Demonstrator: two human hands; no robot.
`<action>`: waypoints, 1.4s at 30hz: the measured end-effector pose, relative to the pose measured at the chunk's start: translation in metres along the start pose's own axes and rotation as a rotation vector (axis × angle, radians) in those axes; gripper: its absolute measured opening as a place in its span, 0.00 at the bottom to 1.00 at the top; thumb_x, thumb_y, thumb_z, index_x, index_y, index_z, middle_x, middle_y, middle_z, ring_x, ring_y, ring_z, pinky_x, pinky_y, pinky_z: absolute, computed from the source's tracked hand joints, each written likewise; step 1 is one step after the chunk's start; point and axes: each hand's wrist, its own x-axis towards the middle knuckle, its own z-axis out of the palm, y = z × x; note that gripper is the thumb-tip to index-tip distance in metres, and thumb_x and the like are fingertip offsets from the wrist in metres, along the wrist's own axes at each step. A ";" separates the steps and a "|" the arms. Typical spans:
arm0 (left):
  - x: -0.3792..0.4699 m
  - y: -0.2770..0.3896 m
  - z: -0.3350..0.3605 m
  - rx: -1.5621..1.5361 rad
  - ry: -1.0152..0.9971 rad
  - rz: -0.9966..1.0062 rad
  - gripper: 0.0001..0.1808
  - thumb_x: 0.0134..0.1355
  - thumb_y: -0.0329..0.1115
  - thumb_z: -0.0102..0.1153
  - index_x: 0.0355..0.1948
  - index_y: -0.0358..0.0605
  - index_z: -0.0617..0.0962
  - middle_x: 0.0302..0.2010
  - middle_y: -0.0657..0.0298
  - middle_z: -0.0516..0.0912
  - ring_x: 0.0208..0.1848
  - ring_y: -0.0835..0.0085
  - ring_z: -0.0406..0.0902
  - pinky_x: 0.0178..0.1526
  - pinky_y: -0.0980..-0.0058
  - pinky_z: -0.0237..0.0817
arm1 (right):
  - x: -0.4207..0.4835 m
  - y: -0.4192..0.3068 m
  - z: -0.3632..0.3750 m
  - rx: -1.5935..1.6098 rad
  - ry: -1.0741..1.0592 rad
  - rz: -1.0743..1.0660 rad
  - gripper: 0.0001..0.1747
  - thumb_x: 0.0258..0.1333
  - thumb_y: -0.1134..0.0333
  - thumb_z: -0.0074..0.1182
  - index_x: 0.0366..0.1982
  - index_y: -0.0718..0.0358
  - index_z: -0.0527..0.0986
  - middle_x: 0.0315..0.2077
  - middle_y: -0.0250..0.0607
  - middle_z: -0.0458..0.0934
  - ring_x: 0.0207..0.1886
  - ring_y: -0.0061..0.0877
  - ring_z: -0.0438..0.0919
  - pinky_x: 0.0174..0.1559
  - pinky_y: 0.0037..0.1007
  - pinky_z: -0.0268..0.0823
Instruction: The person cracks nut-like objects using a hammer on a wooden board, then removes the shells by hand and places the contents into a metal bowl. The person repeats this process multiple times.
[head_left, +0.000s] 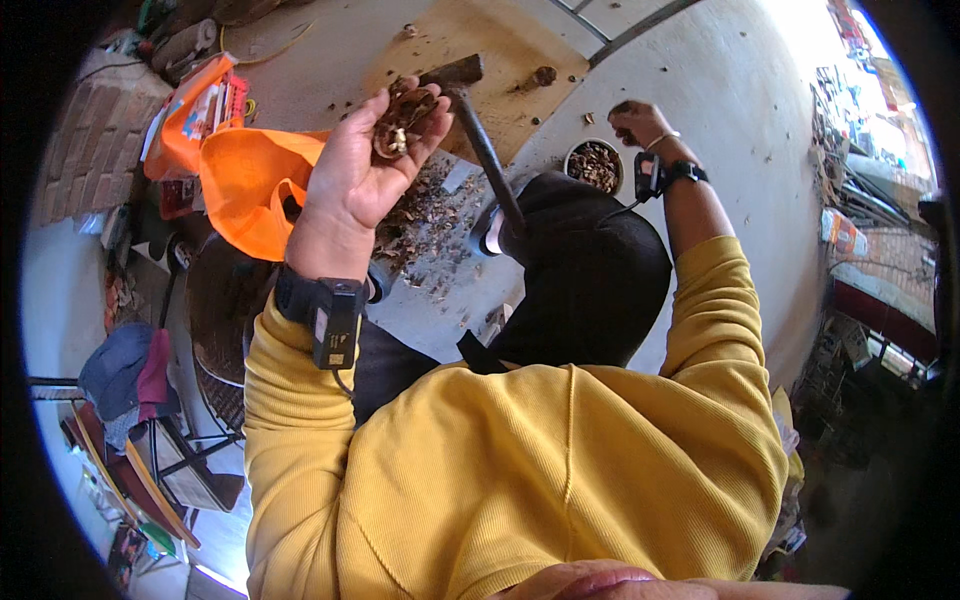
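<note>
Palm up, my left hand (379, 161) holds cracked brown nut shells (401, 120), with a pale bit of kernel among them. Just beyond its fingertips is the head of a hammer (487, 142), whose dark handle slants down to my knee. My right hand (639, 126) is at the upper right with its fingers curled; dark pieces show at its fingers, but whether it grips them is unclear. A round bowl (619, 169) of brown nut pieces stands on the floor near my right wrist. Shell fragments (412, 225) lie scattered between my feet.
A wooden board (517, 45) lies on the floor ahead, with a dark round nut (544, 76) on it. An orange bag (247, 187) and a red plastic basket (236, 97) are at the left, near stacked bricks (105, 135). A chair with clothes (127, 375) stands lower left.
</note>
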 end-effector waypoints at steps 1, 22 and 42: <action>0.000 -0.001 0.000 0.005 0.002 -0.015 0.16 0.70 0.34 0.42 0.50 0.31 0.73 0.55 0.44 0.74 0.60 0.49 0.70 0.63 0.54 0.65 | -0.004 0.020 -0.001 -0.050 0.081 0.066 0.12 0.47 0.65 0.62 0.34 0.63 0.80 0.23 0.31 0.78 0.24 0.19 0.75 0.26 0.24 0.68; 0.010 -0.008 -0.005 -0.015 -0.006 -0.092 0.16 0.70 0.33 0.43 0.51 0.32 0.72 0.56 0.44 0.74 0.59 0.50 0.71 0.63 0.54 0.65 | -0.035 0.068 -0.031 -0.023 0.278 0.267 0.17 0.51 0.63 0.58 0.44 0.60 0.80 0.30 0.35 0.82 0.27 0.24 0.79 0.29 0.29 0.72; 0.009 -0.008 -0.003 -0.021 -0.106 -0.045 0.17 0.70 0.36 0.42 0.47 0.32 0.76 0.49 0.42 0.78 0.53 0.50 0.76 0.58 0.55 0.69 | 0.019 -0.129 0.046 -0.964 0.137 -0.385 0.19 0.48 0.57 0.57 0.43 0.53 0.78 0.37 0.47 0.82 0.40 0.41 0.81 0.42 0.38 0.74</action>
